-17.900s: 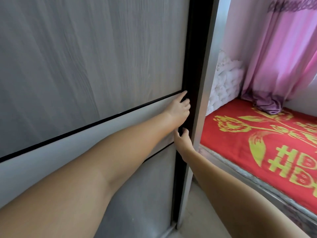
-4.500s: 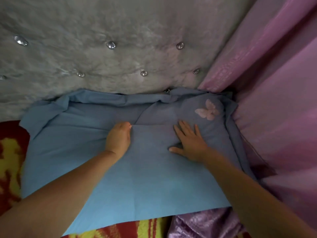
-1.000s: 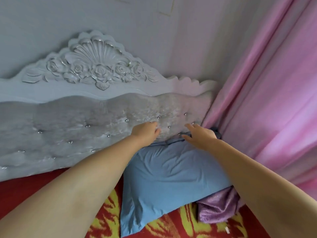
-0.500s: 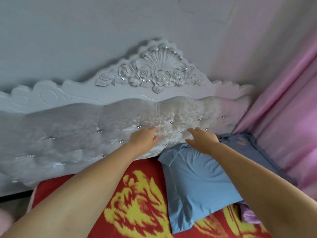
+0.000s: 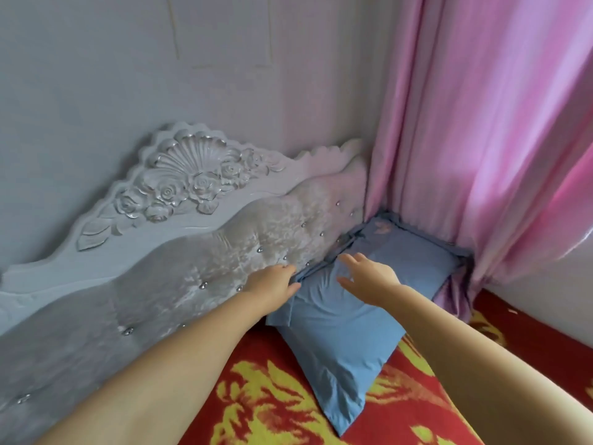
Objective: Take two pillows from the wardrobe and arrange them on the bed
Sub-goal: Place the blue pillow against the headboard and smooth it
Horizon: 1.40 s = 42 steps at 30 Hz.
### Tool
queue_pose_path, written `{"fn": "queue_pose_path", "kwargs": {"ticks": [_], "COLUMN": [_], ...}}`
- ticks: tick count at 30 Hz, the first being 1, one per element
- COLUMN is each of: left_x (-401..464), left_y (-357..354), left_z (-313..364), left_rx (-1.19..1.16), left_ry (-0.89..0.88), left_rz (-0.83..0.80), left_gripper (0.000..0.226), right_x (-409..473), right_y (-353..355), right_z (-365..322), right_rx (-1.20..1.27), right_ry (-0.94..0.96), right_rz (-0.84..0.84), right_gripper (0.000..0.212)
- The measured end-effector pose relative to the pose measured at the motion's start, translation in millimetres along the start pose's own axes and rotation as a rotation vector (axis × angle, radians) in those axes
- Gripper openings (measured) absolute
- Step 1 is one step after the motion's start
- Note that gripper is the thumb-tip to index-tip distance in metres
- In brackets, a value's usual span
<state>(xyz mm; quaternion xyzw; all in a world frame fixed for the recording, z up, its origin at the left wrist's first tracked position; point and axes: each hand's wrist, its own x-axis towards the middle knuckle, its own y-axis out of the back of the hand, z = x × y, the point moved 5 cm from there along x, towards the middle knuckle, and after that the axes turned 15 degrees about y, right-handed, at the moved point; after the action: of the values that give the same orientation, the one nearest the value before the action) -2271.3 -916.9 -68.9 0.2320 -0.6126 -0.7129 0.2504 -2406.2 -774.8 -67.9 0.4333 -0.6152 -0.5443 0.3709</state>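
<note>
A blue pillow (image 5: 346, 335) lies on the bed's red and yellow cover (image 5: 276, 406), its far end tucked into the corner between the padded headboard (image 5: 179, 284) and the pink curtain (image 5: 481, 130). A pale butterfly patch shows on that far end. My left hand (image 5: 272, 282) rests at the pillow's upper left edge against the headboard, fingers curled on the fabric. Just above the middle of the pillow's top is my right hand (image 5: 365, 277), fingers spread. Only one pillow is in view.
The carved grey headboard stands along the left, against a grey wall (image 5: 128, 75). Bunched purple curtain fabric (image 5: 455, 293) lies on the bed right of the pillow. The patterned cover stretches toward me.
The view has swung right and pulled back, showing more curtain. My hands stay at the pillow's top edge; the right one has lifted a little with fingers spread.
</note>
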Motion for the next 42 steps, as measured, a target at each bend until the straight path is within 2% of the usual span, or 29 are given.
{"fn": "queue_pose_path", "kwargs": {"ticks": [4, 8, 11, 15, 20, 28, 32, 38, 42], "left_x": [0, -20, -36, -52, -80, -103, -104, -115, -146], "left_y": [-5, -17, -21, -19, -33, -41, -42, -35, -28], "left_z": [31, 39, 35, 21, -36, -156, -198, -137, -87], "left_rx": [-0.099, -0.178, -0.231, -0.292, -0.233, -0.139, -0.038, -0.058, -0.099], "left_ry": [0.076, 0.195, 0.293, 0.336, 0.343, 0.195, 0.22, 0.093, 0.093], "left_rz": [0.021, 0.037, 0.04, 0.08, 0.052, -0.022, -0.088, -0.101, -0.066], "left_gripper": [0.036, 0.035, 0.035, 0.037, 0.037, 0.042, 0.039, 0.041, 0.035], "right_x": [-23, -33, -32, -22, -18, -14, -17, -55, -102], "right_y": [9, 21, 21, 11, -25, -78, -94, -90, -71], "right_z": [35, 59, 50, 13, -53, -134, -162, -140, -121], "right_rx": [-0.033, -0.099, -0.133, -0.147, -0.121, -0.002, 0.063, 0.094, 0.079], "right_ry": [0.012, 0.055, 0.133, 0.232, 0.279, 0.063, 0.036, -0.057, -0.055], "right_rz": [-0.02, -0.086, -0.15, -0.186, -0.201, -0.183, -0.159, -0.121, -0.096], "right_gripper": [0.054, 0.047, 0.05, 0.055, 0.053, 0.054, 0.053, 0.052, 0.055]}}
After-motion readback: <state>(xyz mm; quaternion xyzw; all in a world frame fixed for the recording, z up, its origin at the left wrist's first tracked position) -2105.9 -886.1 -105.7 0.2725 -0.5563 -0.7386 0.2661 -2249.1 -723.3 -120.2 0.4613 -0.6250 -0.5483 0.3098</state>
